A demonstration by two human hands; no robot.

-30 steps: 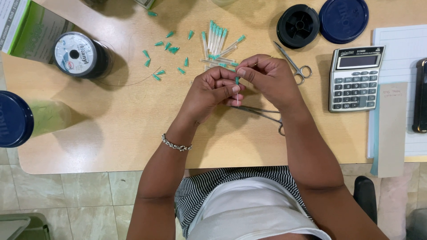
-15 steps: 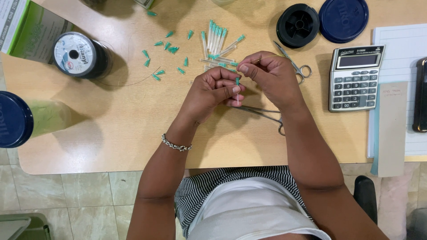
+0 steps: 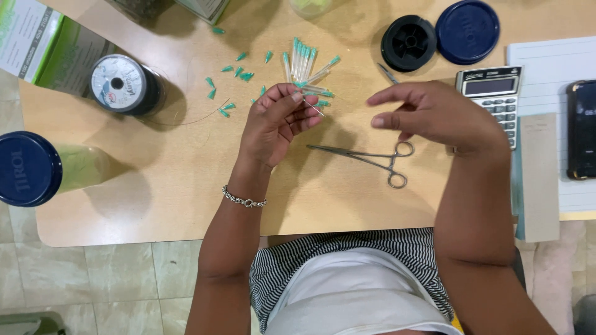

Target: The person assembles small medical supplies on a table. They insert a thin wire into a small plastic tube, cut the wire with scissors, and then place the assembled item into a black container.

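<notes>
Left hand (image 3: 273,127) raised over table (image 3: 155,186), grip pinched narrow on a thin needle (image 3: 313,108) whose tip points to 4 o'clock. Right hand (image 3: 434,118) at 3 o'clock of it, well apart, fingers loosely curled, holding nothing. Forceps (image 3: 372,158) lie between them. Capped needles (image 3: 304,62) at 12 o'clock.

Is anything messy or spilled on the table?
Yes, a little. Small green caps lie scattered loose over the wooden table, beside a neater bunch of capped needles. A thin wire trails off the spool. The left hand pinches one needle; nothing looks broken.
</notes>
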